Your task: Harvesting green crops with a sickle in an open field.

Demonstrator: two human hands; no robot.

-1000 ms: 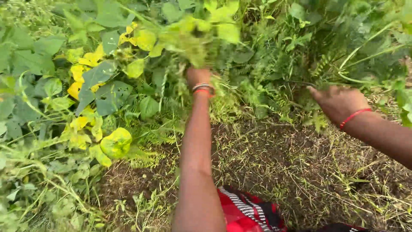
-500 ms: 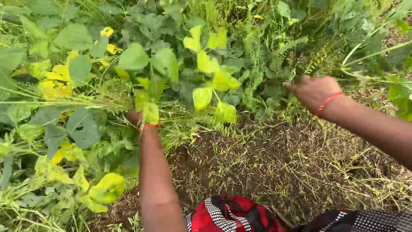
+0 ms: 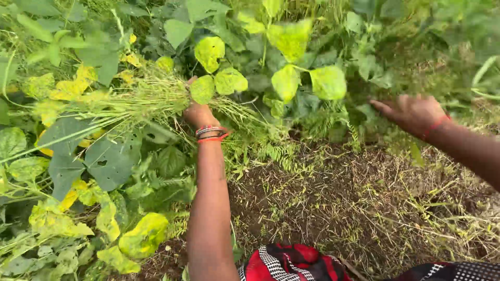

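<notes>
L hand (image 3: pixel 199 113) gripping grass bundle (image 3: pixel 130 99), R hand (image 3: pixel 411 112) apart

Bare brown soil (image 3: pixel 333 208) carries scattered dry straw (image 3: pixel 442 208) and leafy plants (image 3: pixel 109 166).

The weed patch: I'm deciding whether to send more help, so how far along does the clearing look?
Done: a strip of bare soil lies in front of the person, strewn only with loose stalks. In hand: the left hand grips a bundle of grassy stems, while the right hand reaches open toward the leafy plants. Left: dense growth fills the left and top.
</notes>
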